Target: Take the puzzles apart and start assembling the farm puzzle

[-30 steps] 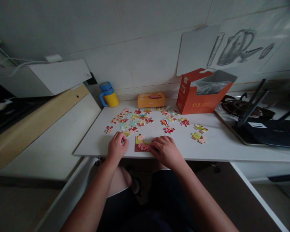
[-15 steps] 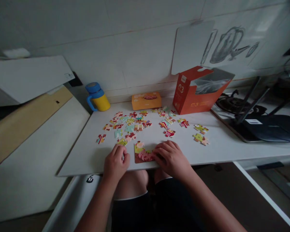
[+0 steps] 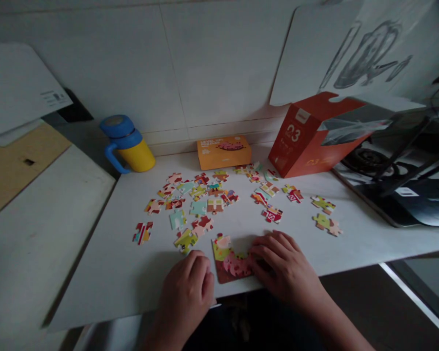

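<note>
A small joined section of jigsaw puzzle, with pink, green and brown print, lies near the front edge of the white table. My right hand rests on its right end, fingers bent together over the pieces and hiding that end. Just left of the section, my left hand is curled into a loose fist on the table edge, with nothing visible in it. Beyond my hands lie several loose puzzle pieces. The green piece is nearest to my left hand, and a red barn piece lies beyond my right.
An orange puzzle box stands by the wall, with a blue and yellow mug to its left. A large red open carton is at back right. Beside it are a black router with antennas and a stove burner.
The view has moved closer to the table and tilted, so things look larger. My hands keep nearly the same places by the joined puzzle section, and the pieces lie as before.
</note>
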Tool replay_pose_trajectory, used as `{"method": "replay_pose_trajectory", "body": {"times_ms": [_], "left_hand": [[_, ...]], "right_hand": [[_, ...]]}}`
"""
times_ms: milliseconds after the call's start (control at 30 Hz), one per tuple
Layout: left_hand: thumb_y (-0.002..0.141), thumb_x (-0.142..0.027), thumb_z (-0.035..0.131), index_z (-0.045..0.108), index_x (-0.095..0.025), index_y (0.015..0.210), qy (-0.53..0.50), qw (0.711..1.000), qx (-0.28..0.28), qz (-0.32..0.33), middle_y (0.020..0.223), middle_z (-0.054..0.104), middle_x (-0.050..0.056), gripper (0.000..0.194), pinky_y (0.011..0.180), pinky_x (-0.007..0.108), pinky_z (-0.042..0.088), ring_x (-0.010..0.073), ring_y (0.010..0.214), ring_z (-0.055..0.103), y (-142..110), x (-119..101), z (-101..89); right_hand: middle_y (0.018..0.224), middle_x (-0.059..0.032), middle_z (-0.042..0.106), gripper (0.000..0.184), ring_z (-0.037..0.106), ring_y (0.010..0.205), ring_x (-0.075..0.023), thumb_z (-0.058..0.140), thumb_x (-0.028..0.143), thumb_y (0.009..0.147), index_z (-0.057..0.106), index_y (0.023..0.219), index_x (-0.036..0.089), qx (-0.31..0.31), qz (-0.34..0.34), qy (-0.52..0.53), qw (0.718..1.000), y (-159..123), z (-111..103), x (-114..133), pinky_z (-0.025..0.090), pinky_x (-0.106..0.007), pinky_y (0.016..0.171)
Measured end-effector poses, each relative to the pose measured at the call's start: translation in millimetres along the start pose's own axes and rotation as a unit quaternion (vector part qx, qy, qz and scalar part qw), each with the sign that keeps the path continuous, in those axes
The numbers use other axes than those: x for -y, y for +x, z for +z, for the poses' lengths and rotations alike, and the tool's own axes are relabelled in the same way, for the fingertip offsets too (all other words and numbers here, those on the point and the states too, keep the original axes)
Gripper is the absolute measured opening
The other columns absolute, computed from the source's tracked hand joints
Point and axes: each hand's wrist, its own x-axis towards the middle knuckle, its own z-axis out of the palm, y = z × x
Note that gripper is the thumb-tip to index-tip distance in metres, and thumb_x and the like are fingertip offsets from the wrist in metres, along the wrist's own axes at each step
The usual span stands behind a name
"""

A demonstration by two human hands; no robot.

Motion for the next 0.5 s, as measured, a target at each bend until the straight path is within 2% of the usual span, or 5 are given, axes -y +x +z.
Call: {"method": "replay_pose_trajectory", "body": {"times_ms": [233,500], "left_hand": [[0.093,-0.007,0.051,0.048,-0.023,0.088,0.017,1.000,0.005,-0.005,0.087,0.061,0.000,0.018,0.070,0.032,0.045,0.0161,0.073,0.061,5.1,0.4,1.1],[0.093,-0.011,0.056,0.048,-0.024,0.088,0.075,0.996,-0.033,-0.040,0.085,0.061,0.000,0.016,0.068,0.033,0.044,0.0180,0.071,0.061,3.4,-0.6,2.3]], "right_hand": [[0.116,-0.0052,0.074,0.015,0.065,0.109,-0.0261,0.068,0.031,0.100,0.069,0.115,0.027,-0.003,0.002,-0.001,1.000,-2.1,-0.1,-0.4,0.040,-0.052,0.112],[0.117,-0.0071,0.074,0.017,0.064,0.112,-0.0279,0.065,0.037,0.102,0.072,0.114,0.026,0.001,0.001,-0.022,1.000,-4.0,-2.1,0.1,0.044,-0.050,0.107]]}}
